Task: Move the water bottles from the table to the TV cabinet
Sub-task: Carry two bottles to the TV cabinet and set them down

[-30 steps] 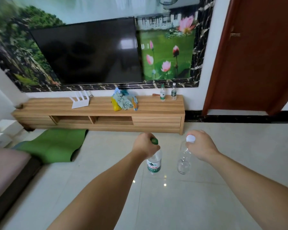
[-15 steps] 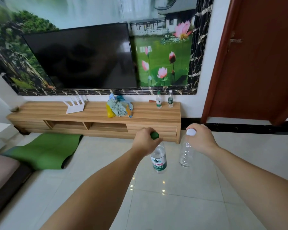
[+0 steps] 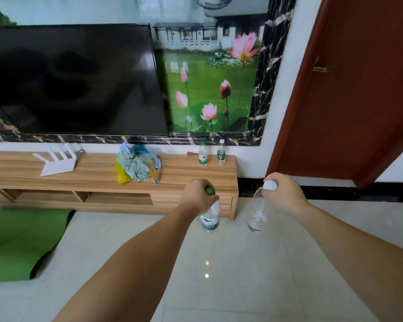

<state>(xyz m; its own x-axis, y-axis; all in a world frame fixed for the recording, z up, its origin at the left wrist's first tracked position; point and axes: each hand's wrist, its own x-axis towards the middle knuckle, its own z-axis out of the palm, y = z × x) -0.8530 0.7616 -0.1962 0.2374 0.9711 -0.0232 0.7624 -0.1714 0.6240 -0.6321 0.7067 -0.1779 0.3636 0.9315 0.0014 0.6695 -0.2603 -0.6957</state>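
green-capped bottle (image 3: 210, 217) hangs below the left hand (image 3: 199, 196), gripped at its neck; the right hand (image 3: 285, 194) grips a white-capped clear bottle (image 3: 259, 213) likewise. both are held above the floor, near the tv cabinet (image 3: 184, 173), where two bottles (image 3: 211, 155) stand.

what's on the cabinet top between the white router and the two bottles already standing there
In the head view, a crumpled pile of cloth and bags lies between the router and the two bottles on the cabinet.
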